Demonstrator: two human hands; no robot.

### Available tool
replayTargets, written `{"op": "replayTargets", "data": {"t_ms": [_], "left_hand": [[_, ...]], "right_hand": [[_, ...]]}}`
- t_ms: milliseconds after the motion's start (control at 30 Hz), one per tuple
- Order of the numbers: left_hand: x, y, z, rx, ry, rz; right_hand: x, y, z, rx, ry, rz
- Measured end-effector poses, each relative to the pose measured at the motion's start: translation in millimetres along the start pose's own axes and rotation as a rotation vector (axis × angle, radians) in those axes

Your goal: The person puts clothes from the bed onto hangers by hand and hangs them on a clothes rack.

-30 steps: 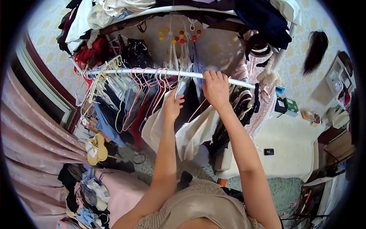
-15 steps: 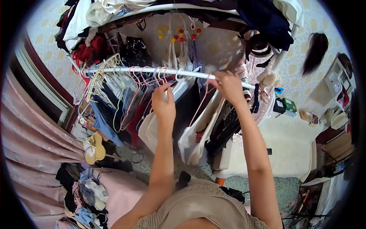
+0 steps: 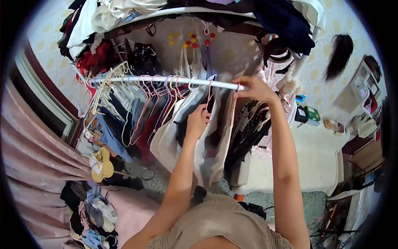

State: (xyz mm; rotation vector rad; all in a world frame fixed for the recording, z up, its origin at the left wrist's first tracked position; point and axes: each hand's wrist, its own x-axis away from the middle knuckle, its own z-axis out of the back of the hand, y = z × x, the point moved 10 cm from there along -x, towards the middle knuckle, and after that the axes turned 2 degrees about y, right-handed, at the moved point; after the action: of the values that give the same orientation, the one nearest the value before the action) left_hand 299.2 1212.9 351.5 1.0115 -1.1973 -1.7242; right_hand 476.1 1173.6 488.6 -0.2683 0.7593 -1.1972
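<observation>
A white clothes rail (image 3: 166,79) holds several hangers with garments. My left hand (image 3: 197,121) is below it, fingers curled at the lower part of a pink hanger (image 3: 209,94) that carries a white garment (image 3: 200,155). My right hand (image 3: 256,89) is closed at the rail's right part, thumb and fingers around the hook of another hanger; the hand partly hides this hook. A cream garment (image 3: 226,145) hangs below the right hand. To its right hang dark spotted clothes (image 3: 248,135). Pink hangers (image 3: 148,93) and cream hangers (image 3: 108,85) crowd the left part.
Folded clothes lie on the upper shelf (image 3: 182,9). A pale padded bench (image 3: 309,159) stands at right, with a green box (image 3: 312,113) behind it. Piled clothes (image 3: 93,213) lie at lower left, beside a pink curtain (image 3: 37,166). A dark hairpiece (image 3: 340,56) hangs on the wall.
My left hand has moved right and down from the hooks to the pink hanger. That hanger has slid left along the rail. My right hand has shifted slightly right.
</observation>
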Motion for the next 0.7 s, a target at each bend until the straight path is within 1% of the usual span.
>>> {"op": "replayTargets", "data": {"t_ms": [67,100,133,200,233,267,300,333,400,433,467,533,567,600,667,700], "left_hand": [[-1.1,-2.2,7.4,0.044,0.033,0.022],[-0.3,-2.5,10.6,0.09,0.056,0.047],[0.3,-2.6,12.3,0.137,0.078,0.071],[0.0,-11.4,7.4,0.111,0.082,0.11],[-3.2,-5.2,12.1,-0.057,0.183,-0.037],[-3.1,3.7,12.2,-0.228,0.281,-0.189],[4.8,15.5,16.5,-0.177,0.37,-0.246],[8.0,21.2,16.8,-0.18,0.372,-0.248],[33.1,61.9,25.6,-0.378,0.568,-0.504],[34.1,65.3,21.2,-0.271,0.473,-0.452],[33.3,64.8,9.3,-0.22,0.356,-0.457],[34.2,58.8,-16.0,-0.208,0.206,-0.483],[36.4,49.9,-24.7,-0.269,0.178,-0.422],[33.3,31.6,-33.3,-0.239,0.077,-0.248],[42.6,28.9,-30.4,-0.277,0.133,-0.237],[42.5,28.2,-29.0,-0.279,0.152,-0.235]], "right_hand": [[-5.7,9.5,-6.5,-0.094,-0.075,-0.052],[-6.1,7.4,-7.5,-0.057,-0.077,-0.107],[-10.2,-0.1,-9.2,-0.053,-0.083,-0.103],[-15.8,-5.4,-17.9,0.174,-0.107,-0.153],[-18.4,-11.9,-18.6,0.21,-0.022,-0.107],[-17.6,-12.1,-21.7,0.208,-0.021,-0.108],[-18.2,-18.1,-23.2,0.262,-0.013,-0.102],[-18.1,-24.1,-23.3,0.314,-0.006,-0.095],[-15.8,-23.2,-24.2,0.349,-0.026,-0.107],[-15.5,-22.3,-24.0,0.363,0.016,-0.063],[-14.6,-22.8,-23.6,0.374,0.055,-0.017],[-14.1,-23.8,-25.2,0.382,0.05,-0.012],[-15.1,-24.8,-24.2,0.397,0.057,-0.016],[-14.8,-31.7,-24.5,0.392,0.05,0.005],[-12.2,-32.3,-22.7,0.418,0.005,-0.076],[-12.5,-34.0,-23.3,0.419,-0.007,-0.04]]}}
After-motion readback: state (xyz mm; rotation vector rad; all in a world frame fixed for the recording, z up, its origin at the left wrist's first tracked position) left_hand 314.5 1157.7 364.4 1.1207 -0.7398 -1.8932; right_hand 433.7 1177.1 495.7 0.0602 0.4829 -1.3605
